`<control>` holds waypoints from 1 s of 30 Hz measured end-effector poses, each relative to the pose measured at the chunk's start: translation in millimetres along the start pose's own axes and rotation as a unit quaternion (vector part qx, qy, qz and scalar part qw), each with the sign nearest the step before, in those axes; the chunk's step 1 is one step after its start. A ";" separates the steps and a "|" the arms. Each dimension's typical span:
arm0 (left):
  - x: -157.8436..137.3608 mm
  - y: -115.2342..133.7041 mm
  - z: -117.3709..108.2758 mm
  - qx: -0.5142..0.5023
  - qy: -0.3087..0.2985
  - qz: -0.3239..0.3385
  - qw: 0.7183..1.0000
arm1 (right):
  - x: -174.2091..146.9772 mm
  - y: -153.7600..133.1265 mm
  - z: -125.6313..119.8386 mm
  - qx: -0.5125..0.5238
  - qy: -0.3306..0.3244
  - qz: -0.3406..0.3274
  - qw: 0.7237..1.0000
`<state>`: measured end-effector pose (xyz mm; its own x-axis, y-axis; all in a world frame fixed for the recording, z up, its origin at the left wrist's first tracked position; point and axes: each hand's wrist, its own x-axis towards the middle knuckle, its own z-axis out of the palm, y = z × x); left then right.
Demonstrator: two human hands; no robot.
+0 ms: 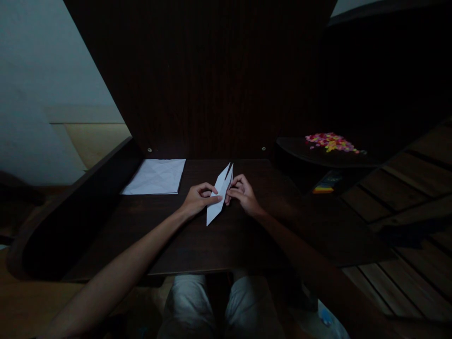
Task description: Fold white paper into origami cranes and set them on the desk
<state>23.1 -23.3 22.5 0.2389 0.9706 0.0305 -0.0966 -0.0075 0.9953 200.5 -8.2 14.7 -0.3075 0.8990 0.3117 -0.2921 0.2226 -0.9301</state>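
I saw the left hand [197,198] and right hand [246,195] pinching the folded paper [221,185], whose slim points could crease crookedly under uneven pressure.

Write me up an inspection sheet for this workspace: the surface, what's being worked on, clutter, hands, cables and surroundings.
Surface: dark wooden desk, with a raised panel along its left side.
Job's things: folded white paper, between the hands, two narrow points at its far end.
Clutter: flat white paper with faint creases, lying to the left; small pink, red and yellow pieces on a shelf at right, too small to identify.
Hands: left hand pinches the folded white paper, thumb on top; right hand grips its right edge.
Cables: nothing seen.
Surroundings: pale wall at left, wooden slats at right; dim light.
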 end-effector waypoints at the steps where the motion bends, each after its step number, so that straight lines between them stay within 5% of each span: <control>1: -0.1 0.5 0.4 0.006 0.002 0.001 1.000 | -0.3 -0.9 0.1 0.007 0.001 0.004 1.000; 17: 1.0 -4.1 -1.6 0.008 -0.029 -0.002 1.000 | 2.9 -4.5 4.1 0.005 0.037 0.021 0.999; 25: -1.5 -3.3 -0.6 0.038 -0.049 -0.016 0.998 | 5.1 -3.7 -0.9 -0.020 0.033 0.110 0.993; 30: -2.6 0.0 2.8 0.031 -0.047 -0.009 0.998 | 4.6 -4.0 -3.3 -0.068 0.025 0.097 0.993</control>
<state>25.1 -26.5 22.7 0.3291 0.9441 0.0190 -0.0318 -0.0090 0.9995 203.2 -3.8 19.3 -0.3000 0.9467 0.1173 -0.1054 0.0893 -0.9904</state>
